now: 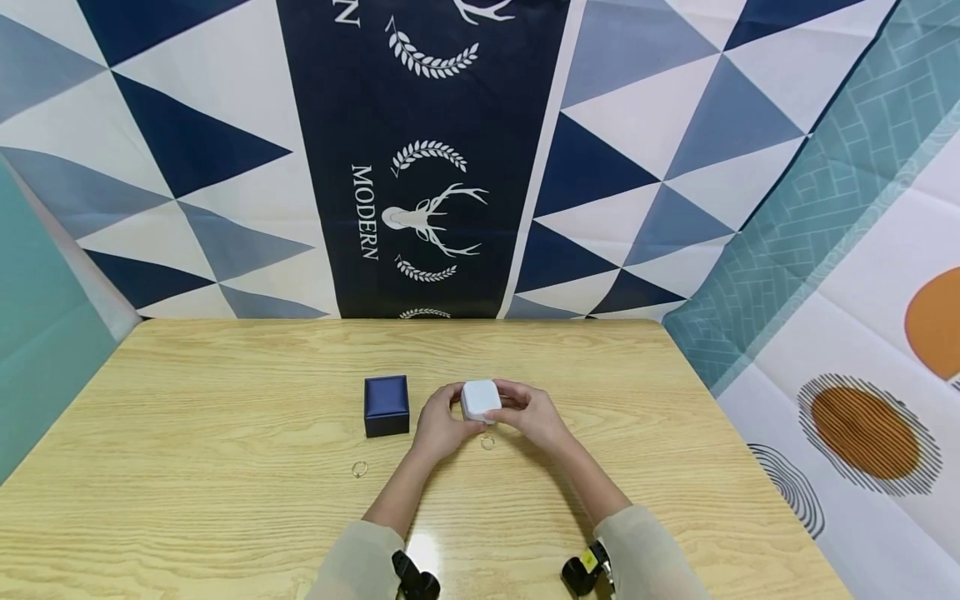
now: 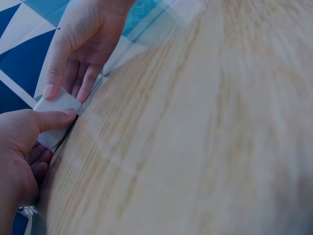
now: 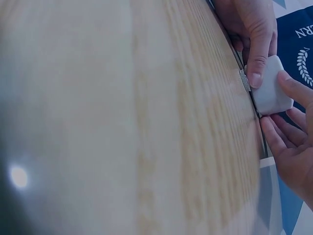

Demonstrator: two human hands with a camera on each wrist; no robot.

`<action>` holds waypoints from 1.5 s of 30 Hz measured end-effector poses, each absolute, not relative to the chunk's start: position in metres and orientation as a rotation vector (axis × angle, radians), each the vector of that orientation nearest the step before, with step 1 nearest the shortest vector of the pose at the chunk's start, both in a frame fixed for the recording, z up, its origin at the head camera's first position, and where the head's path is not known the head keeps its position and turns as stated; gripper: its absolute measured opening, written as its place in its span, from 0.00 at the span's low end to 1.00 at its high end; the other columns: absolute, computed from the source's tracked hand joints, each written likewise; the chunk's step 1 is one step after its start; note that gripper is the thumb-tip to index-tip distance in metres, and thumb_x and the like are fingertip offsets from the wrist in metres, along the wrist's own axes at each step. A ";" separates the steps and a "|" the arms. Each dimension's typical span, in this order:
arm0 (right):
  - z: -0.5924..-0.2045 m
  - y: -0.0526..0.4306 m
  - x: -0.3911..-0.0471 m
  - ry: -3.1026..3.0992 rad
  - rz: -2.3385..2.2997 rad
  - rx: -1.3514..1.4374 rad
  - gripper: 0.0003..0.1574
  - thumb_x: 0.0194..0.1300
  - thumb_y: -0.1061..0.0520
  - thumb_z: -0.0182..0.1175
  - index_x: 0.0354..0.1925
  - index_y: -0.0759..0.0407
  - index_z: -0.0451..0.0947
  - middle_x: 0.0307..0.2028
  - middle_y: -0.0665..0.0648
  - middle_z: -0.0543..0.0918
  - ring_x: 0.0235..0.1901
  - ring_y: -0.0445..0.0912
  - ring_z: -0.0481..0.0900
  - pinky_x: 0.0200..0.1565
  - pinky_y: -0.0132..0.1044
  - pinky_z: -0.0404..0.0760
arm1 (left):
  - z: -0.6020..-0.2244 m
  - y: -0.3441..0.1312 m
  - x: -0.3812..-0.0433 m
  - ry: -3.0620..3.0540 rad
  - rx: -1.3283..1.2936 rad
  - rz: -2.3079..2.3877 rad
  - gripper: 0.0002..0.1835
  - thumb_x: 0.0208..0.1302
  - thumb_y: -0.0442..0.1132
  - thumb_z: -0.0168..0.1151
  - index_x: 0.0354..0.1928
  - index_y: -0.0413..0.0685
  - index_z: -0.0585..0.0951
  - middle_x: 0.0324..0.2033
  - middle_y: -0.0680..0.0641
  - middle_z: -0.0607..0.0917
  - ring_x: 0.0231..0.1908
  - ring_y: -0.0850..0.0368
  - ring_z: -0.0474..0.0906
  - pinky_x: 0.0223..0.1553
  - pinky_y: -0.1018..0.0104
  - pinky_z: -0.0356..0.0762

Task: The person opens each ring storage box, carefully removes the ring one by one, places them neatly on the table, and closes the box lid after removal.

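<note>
A small white box with rounded corners is between my two hands at the middle of the wooden table. My left hand grips its left side, the thumb along the near face and fingers behind. From the right, my right hand pinches it, thumb on the near corner and fingers curled toward the far side. Just in front of the box lies a thin ring, seen beside the box in the left wrist view as a small sparkling band.
A dark blue ring box with a cushioned-looking top stands left of my left hand. Nearer me and farther left, a second thin ring lies on the wooden table. Patterned cloth rises behind the table's far edge.
</note>
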State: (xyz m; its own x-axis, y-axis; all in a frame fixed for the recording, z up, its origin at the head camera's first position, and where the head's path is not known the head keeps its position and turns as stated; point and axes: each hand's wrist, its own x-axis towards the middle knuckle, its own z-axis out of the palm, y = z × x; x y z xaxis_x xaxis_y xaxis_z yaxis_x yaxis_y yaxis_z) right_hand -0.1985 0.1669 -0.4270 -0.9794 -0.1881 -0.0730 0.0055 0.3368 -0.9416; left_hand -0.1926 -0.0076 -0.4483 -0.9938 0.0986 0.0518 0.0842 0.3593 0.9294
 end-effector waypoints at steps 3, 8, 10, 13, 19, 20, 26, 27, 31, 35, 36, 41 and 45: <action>-0.429 0.168 -0.199 2.454 -1.685 -0.178 0.35 0.53 0.60 0.69 0.60 0.63 0.71 0.49 0.65 0.81 0.45 0.48 0.81 0.42 0.30 0.81 | -0.449 -0.007 -0.193 2.584 0.170 1.759 0.37 0.42 0.36 0.76 0.57 0.37 0.73 0.53 0.39 0.78 0.57 0.42 0.72 0.62 0.47 0.66; -0.430 0.169 -0.201 2.491 -1.639 -0.147 0.34 0.53 0.60 0.69 0.59 0.61 0.72 0.40 0.62 0.81 0.35 0.41 0.78 0.35 0.26 0.78 | -0.449 -0.007 -0.193 2.591 0.168 1.757 0.37 0.41 0.36 0.76 0.57 0.37 0.73 0.52 0.39 0.79 0.56 0.43 0.72 0.61 0.47 0.66; -0.430 0.169 -0.202 2.492 -1.632 -0.137 0.34 0.53 0.60 0.69 0.59 0.60 0.72 0.39 0.60 0.81 0.33 0.41 0.77 0.34 0.26 0.77 | -0.449 -0.006 -0.193 2.589 0.167 1.761 0.37 0.41 0.36 0.76 0.57 0.38 0.73 0.52 0.39 0.79 0.56 0.43 0.72 0.61 0.47 0.66; -0.430 0.170 -0.201 2.486 -1.627 -0.144 0.35 0.54 0.59 0.69 0.59 0.61 0.71 0.38 0.60 0.81 0.33 0.41 0.76 0.33 0.26 0.77 | -0.449 -0.006 -0.193 2.586 0.165 1.766 0.36 0.41 0.35 0.76 0.57 0.38 0.73 0.52 0.39 0.79 0.56 0.42 0.72 0.61 0.47 0.65; -0.428 0.171 -0.200 2.470 -1.636 -0.134 0.35 0.53 0.59 0.69 0.59 0.59 0.72 0.37 0.58 0.80 0.33 0.42 0.76 0.34 0.27 0.77 | -0.450 -0.005 -0.193 2.585 0.174 1.761 0.37 0.42 0.36 0.76 0.58 0.38 0.73 0.52 0.40 0.78 0.57 0.43 0.72 0.61 0.47 0.66; -0.428 0.171 -0.200 2.466 -1.640 -0.130 0.35 0.53 0.59 0.69 0.59 0.59 0.72 0.37 0.58 0.80 0.33 0.42 0.76 0.34 0.27 0.77 | -0.450 -0.005 -0.193 2.585 0.177 1.761 0.37 0.42 0.36 0.76 0.58 0.38 0.72 0.52 0.40 0.78 0.57 0.43 0.72 0.61 0.47 0.66; -0.428 0.172 -0.200 2.465 -1.648 -0.144 0.35 0.53 0.59 0.69 0.59 0.61 0.71 0.38 0.59 0.80 0.33 0.42 0.76 0.33 0.27 0.77 | -0.450 -0.006 -0.191 2.574 0.215 1.789 0.38 0.43 0.37 0.75 0.60 0.39 0.71 0.54 0.40 0.76 0.57 0.44 0.71 0.61 0.48 0.66; -0.428 0.172 -0.200 2.465 -1.651 -0.143 0.35 0.53 0.59 0.69 0.59 0.61 0.71 0.38 0.59 0.81 0.33 0.42 0.76 0.33 0.27 0.77 | -0.450 -0.006 -0.191 2.568 0.218 1.797 0.39 0.43 0.37 0.75 0.60 0.39 0.70 0.54 0.41 0.76 0.57 0.44 0.71 0.61 0.49 0.66; -0.424 0.171 -0.197 2.456 -1.655 -0.149 0.34 0.54 0.60 0.68 0.59 0.63 0.71 0.38 0.60 0.80 0.32 0.42 0.76 0.32 0.26 0.77 | -0.452 -0.007 -0.191 2.535 0.210 1.824 0.40 0.43 0.38 0.75 0.61 0.41 0.70 0.55 0.42 0.75 0.58 0.46 0.71 0.62 0.50 0.66; -0.421 0.170 -0.197 2.439 -1.661 -0.147 0.34 0.55 0.62 0.67 0.60 0.66 0.70 0.38 0.62 0.80 0.32 0.42 0.75 0.32 0.26 0.76 | -0.452 -0.008 -0.191 2.531 0.206 1.832 0.39 0.44 0.39 0.75 0.61 0.41 0.70 0.55 0.42 0.76 0.57 0.46 0.71 0.62 0.50 0.66; -0.420 0.170 -0.197 2.439 -1.659 -0.147 0.34 0.55 0.62 0.67 0.60 0.67 0.69 0.38 0.62 0.80 0.33 0.42 0.75 0.32 0.26 0.76 | -0.452 -0.008 -0.191 2.531 0.205 1.831 0.39 0.44 0.38 0.75 0.60 0.41 0.70 0.54 0.42 0.76 0.57 0.46 0.71 0.62 0.50 0.66; -0.424 0.171 -0.199 2.457 -1.647 -0.143 0.35 0.54 0.59 0.68 0.59 0.64 0.71 0.38 0.61 0.80 0.33 0.41 0.76 0.33 0.26 0.77 | -0.449 -0.009 -0.191 2.524 0.186 1.842 0.38 0.43 0.38 0.75 0.60 0.42 0.71 0.53 0.43 0.77 0.55 0.47 0.72 0.60 0.50 0.68; -0.423 0.171 -0.199 2.453 -1.654 -0.160 0.34 0.55 0.59 0.68 0.59 0.64 0.71 0.39 0.61 0.80 0.33 0.41 0.76 0.34 0.28 0.78 | -0.447 -0.012 -0.191 2.536 0.206 1.848 0.37 0.43 0.38 0.75 0.59 0.41 0.72 0.52 0.42 0.77 0.54 0.46 0.73 0.59 0.51 0.69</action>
State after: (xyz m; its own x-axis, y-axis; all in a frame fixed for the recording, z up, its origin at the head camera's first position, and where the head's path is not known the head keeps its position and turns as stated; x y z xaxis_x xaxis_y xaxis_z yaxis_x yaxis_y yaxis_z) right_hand -0.1990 0.1711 -0.4234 -0.9783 -0.1878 -0.0874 0.0105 0.3762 -0.9265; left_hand -0.1907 -0.0122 -0.4472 -0.9914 0.1038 0.0798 0.1077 0.3008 0.9476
